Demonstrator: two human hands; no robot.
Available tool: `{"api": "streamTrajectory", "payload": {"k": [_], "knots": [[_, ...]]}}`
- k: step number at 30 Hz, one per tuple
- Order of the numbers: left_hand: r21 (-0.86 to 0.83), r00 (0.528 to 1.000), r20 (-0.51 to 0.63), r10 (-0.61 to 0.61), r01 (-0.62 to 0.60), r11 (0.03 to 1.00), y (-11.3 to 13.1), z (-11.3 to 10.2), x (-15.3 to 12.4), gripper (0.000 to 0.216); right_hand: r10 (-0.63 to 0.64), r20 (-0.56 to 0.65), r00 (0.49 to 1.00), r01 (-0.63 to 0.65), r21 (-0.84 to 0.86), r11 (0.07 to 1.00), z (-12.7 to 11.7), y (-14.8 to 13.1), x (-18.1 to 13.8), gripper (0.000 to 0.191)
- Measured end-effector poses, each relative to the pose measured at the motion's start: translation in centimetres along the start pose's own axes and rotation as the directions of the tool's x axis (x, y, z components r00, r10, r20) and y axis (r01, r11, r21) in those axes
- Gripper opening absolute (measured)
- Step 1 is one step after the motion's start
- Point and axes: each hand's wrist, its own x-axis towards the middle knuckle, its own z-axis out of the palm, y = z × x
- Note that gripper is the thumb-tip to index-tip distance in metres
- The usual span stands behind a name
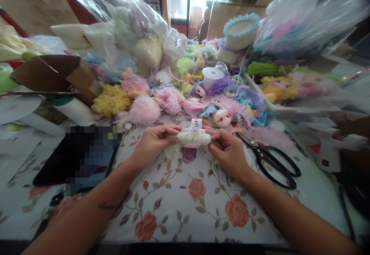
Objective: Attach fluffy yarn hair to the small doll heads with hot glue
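Just above the flowered tablecloth, a small pale green doll head with yarn hair (194, 138) is held between both hands. A white label with dark print (196, 124) stands up from its top. My left hand (157, 141) pinches its left side between thumb and fingers. At the right side, my right hand (228, 147) is closed on it too, with pale strands hanging below the fingers. The head's face is not visible. Black-handled scissors (267, 156) lie right of my right hand, and a round doll face (222, 118) lies just beyond it.
A tablet (54, 162) lies at left, near a cardboard box (49, 74) and a thread cone (75, 110). Yarn bundles (112, 100), a white ribbon spool (213, 77) and a tray of dolls (260, 89) crowd the back. A white glue gun (332, 151) stands at right.
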Motion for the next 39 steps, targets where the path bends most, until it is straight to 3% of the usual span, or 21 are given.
{"api": "streamTrajectory", "payload": {"k": [6, 16, 20, 24, 27, 33, 39], "knots": [[0.023, 0.991, -0.11, -0.079, 0.081, 0.996, -0.2, 0.2, 0.2, 0.022, 0.033, -0.017, 0.999, -0.032, 0.05, 0.998, 0.1, -0.3, 0.6, 0.007], [-0.139, 0.958, -0.186, -0.219, 0.195, 0.971, -0.3, 1.1, 0.7, 0.035, 0.293, 0.025, 0.956, -0.289, 0.266, 0.92, 0.2, -0.2, 2.6, 0.015], [-0.103, 0.945, -0.272, -0.183, 0.16, 0.982, -0.8, 1.6, 1.0, 0.041, 0.239, -0.021, 0.971, -0.231, 0.192, 0.954, 0.5, 0.3, 2.7, 0.009], [0.019, 0.934, -0.351, -0.068, 0.079, 0.997, -1.5, 1.9, 1.2, 0.038, 0.152, -0.066, 0.986, -0.145, 0.093, 0.985, 0.9, 0.5, 2.7, 0.006], [0.141, 0.939, -0.343, -0.018, 0.07, 0.987, -1.5, 2.1, 1.0, 0.034, 0.123, -0.085, 0.989, -0.123, 0.011, 0.992, 1.1, 0.4, 2.8, 0.007], [0.272, 0.966, -0.255, -0.038, 0.109, 0.956, -0.4, 2.4, 0.5, 0.039, 0.109, -0.081, 0.991, -0.12, -0.149, 0.982, 1.0, 0.2, 3.1, 0.014], [0.295, 0.987, -0.139, -0.076, 0.115, 0.949, 0.1, 1.5, -0.1, 0.054, 0.101, -0.082, 0.992, -0.115, -0.19, 0.975, 0.8, 0.2, 2.9, 0.014]]}}
